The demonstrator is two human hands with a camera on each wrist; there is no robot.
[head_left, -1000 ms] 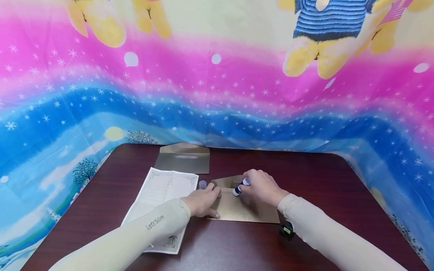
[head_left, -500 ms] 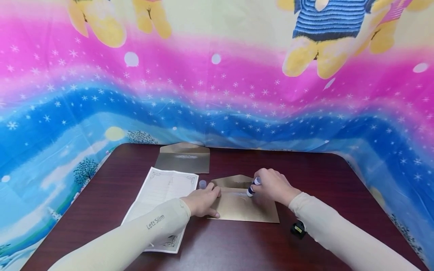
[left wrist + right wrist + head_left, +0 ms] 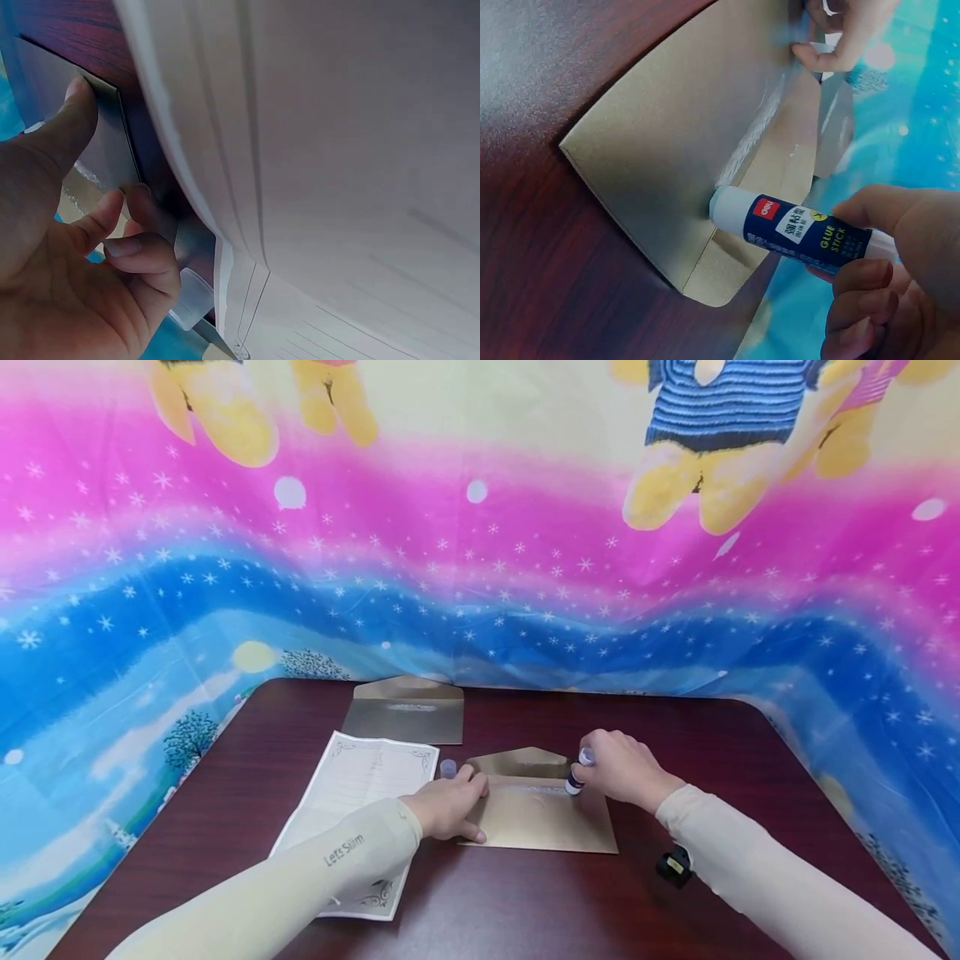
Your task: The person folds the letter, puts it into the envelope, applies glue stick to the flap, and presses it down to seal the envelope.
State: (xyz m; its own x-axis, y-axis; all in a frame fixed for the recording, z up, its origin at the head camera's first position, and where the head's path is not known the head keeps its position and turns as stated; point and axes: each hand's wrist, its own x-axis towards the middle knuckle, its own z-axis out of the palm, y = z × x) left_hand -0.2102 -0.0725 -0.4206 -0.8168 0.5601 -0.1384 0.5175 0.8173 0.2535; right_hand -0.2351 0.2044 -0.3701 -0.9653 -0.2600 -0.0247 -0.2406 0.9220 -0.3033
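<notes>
A gold envelope [image 3: 543, 820] lies on the table with its flap [image 3: 517, 762] unfolded away from me. My right hand [image 3: 628, 768] grips a dark blue and white glue stick [image 3: 799, 231]. In the right wrist view the stick's tip meets the envelope just below the flap's fold. A whitish glue streak [image 3: 754, 132] runs along there from the tip. My left hand [image 3: 447, 807] presses on the envelope's left side, its thumb [image 3: 77, 94] near the lower corner. Beside the left fingers stands a translucent cap [image 3: 448, 768].
A bordered sheet of paper [image 3: 360, 789] lies under my left forearm. Farther back is a second envelope [image 3: 405, 723], its flap unfolded and a whitish streak on it. A patterned cloth [image 3: 480, 552] hangs behind the dark red table [image 3: 525, 910].
My right hand has moved right with the glue stick along the envelope, and more of the whitish streak shows behind it. My left hand has stayed in place.
</notes>
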